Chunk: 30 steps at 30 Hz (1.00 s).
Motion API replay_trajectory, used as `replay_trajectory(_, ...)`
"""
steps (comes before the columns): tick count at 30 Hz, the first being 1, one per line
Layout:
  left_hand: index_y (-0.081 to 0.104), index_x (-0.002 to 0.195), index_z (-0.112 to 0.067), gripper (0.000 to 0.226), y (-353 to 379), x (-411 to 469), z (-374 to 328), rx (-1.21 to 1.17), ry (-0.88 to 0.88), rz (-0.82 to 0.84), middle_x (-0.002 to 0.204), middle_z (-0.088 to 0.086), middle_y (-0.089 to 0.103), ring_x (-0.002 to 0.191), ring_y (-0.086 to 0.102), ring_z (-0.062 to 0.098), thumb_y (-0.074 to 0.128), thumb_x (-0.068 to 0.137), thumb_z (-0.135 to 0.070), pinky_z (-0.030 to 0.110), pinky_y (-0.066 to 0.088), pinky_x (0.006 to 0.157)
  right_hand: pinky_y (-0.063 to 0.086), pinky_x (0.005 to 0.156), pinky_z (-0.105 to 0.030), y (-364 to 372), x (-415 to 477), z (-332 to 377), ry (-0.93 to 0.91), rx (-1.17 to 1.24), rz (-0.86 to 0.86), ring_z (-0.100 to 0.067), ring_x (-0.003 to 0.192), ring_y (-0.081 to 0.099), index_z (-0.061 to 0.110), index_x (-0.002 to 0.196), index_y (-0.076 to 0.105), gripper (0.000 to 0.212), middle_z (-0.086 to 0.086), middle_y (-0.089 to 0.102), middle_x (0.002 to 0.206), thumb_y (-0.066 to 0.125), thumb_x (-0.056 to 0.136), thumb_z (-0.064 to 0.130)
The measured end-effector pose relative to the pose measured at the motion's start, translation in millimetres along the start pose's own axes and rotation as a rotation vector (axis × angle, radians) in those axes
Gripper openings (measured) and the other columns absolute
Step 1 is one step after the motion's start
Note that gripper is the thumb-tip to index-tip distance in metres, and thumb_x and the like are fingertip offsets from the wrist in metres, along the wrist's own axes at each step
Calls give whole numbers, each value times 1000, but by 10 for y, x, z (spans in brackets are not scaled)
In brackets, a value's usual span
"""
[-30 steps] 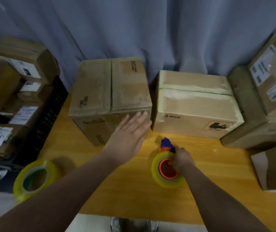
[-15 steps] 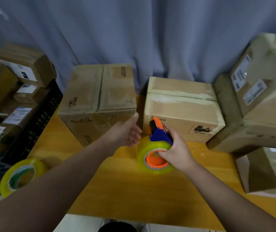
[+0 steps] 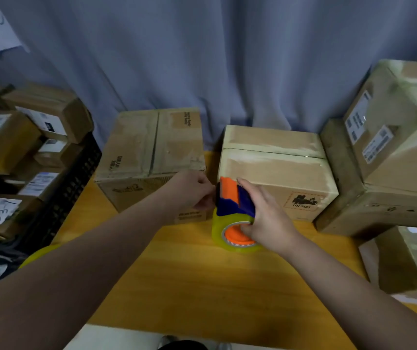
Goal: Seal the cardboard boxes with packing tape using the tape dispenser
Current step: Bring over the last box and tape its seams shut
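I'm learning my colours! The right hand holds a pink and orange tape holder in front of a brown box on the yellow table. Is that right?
Not quite. The tape holder is blue and orange, not pink, as the head view shows. The rest is true: the right hand holds it in front of a brown box on the yellow table.

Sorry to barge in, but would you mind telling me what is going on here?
A person is getting set to tape boxes. Their right hand grips the tape dispenser, while the left hand pinches its front edge, probably after the tape end. The left box, with an open seam on top, and the right box stand just behind on the table.
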<state>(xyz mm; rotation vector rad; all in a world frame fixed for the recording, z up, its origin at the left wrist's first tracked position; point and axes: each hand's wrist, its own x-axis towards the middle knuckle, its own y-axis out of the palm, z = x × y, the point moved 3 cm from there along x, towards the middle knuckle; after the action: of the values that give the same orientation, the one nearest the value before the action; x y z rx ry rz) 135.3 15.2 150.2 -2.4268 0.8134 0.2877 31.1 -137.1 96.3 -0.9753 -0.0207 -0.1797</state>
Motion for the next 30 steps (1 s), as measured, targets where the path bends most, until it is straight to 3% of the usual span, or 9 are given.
replay_trajectory(4,61,68,-12,32,-131,13,34,247,71,-50,61,0,64,51,61,3,51,97,-18,15,48,49,37,86,-31,99,20,92,-64,-69,159,-20,102,42,53,141,-14,117,-2,48,114,76,73,23)
replay_trajectory(8,57,65,-16,33,-345,-37,121,396,112,-92,57,-5,59,50,54,2,50,98,-19,13,40,48,44,79,-25,155,34,295,-73,68,204,-13,94,46,70,130,-19,117,5,39,112,74,77,21)
replay_trajectory(12,55,68,-16,29,-651,-90,238,384,137,-158,60,-4,59,56,55,8,51,97,-18,21,42,53,39,75,-25,138,168,634,-212,-303,159,-14,93,40,63,123,-35,108,2,34,112,63,87,37)
replay_trajectory(17,58,73,-15,24,-1160,-183,538,329,123,-286,66,-1,60,64,56,16,52,96,-17,26,41,54,39,79,-28,49,382,1051,-288,-513,148,-20,103,48,53,139,-25,88,-3,39,120,48,92,52)
replay_trajectory(21,59,87,-9,17,-1821,-303,892,257,24,-396,77,6,60,67,54,17,49,98,-17,26,39,54,35,93,-35,45,469,1206,-257,-747,208,-25,110,51,53,141,-23,81,-6,43,130,41,92,59)
replay_trajectory(25,58,81,-9,22,-2035,-337,1215,150,-21,-399,75,8,60,65,53,19,52,97,-23,27,40,55,33,94,-38,1,636,1568,-250,-956,246,-27,112,49,51,147,-7,74,-7,43,132,45,95,51)
replay_trajectory(30,49,67,-9,41,-2167,-292,1408,120,-4,-516,63,6,49,58,47,18,63,87,-42,29,35,52,31,90,-38,7,907,2104,-302,-1178,228,-28,108,51,49,148,0,65,-7,46,122,38,100,29)
